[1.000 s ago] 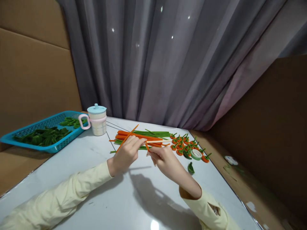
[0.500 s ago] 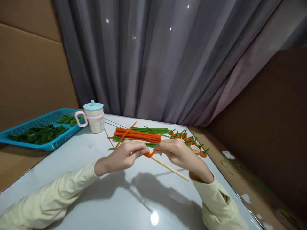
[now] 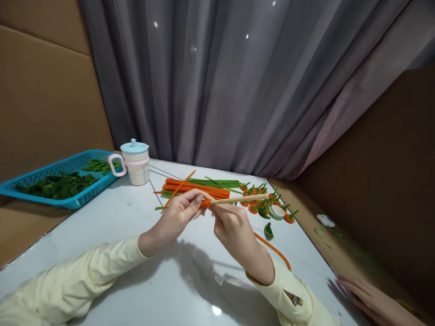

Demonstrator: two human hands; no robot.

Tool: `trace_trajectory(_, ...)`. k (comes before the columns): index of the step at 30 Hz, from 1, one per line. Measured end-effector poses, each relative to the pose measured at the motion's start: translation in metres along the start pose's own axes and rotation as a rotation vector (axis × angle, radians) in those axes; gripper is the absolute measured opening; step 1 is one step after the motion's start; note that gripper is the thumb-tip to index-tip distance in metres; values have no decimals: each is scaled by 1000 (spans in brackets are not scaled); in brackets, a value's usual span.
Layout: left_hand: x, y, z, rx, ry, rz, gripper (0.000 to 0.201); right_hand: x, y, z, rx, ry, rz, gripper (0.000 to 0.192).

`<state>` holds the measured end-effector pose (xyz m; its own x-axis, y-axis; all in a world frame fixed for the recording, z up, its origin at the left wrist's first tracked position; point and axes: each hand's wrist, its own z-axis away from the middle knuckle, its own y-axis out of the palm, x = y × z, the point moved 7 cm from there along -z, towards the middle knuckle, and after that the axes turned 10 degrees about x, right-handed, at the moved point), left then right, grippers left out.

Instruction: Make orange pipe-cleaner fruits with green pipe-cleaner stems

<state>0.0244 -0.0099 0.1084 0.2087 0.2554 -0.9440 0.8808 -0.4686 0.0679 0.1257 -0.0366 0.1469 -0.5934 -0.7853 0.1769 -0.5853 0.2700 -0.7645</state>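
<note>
From the head camera, your left hand pinches the orange pipe cleaner where it coils round the near end of a wooden stick, thumb and fingers pressed together on the coil; your right hand is closed around the same stick just beside the coil, holding it roughly level above the middle of the desk; the stick's free end points toward the desk's right edge; a loose orange tail of the pipe cleaner curves along the desk top beside your right wrist, toward the near right corner.

Beyond your hands, toward the far edge, lies a bundle of straight orange and green stems; one orange strand sticks up at a slant from behind your left hand; just right of the bundle sits a cluster of small orange-and-green pieces, with a roll of tape touching its near side and a single green piece a little nearer to you.

At the far left corner stands a lidded cup with a pink handle; a blue tray of green leaves overhangs the left edge beside it.

Past the near right corner, another person's hand rests flat on the brown surface, well apart from yours.
</note>
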Motion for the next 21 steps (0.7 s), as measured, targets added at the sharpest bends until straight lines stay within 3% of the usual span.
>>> trace_trajectory(4,-3,-10,0,-93,23,-62,28,-2,7,2,29,45,0,30)
trace_trajectory(8,-8,-19,-2,-191,53,-156,27,-4,12,3,93,140,182,22)
trace_trajectory(13,-6,-22,-4,-265,156,-579,24,5,24,4,231,149,499,20)
trace_trajectory(17,-9,-3,2,-140,473,-1043,29,7,33,4,386,142,618,19)
trace_trajectory(19,-7,5,3,-50,492,-1213,35,5,34,4,466,120,638,19)
trace_trajectory(21,-5,8,1,40,417,-1321,36,4,31,4,522,52,646,19)
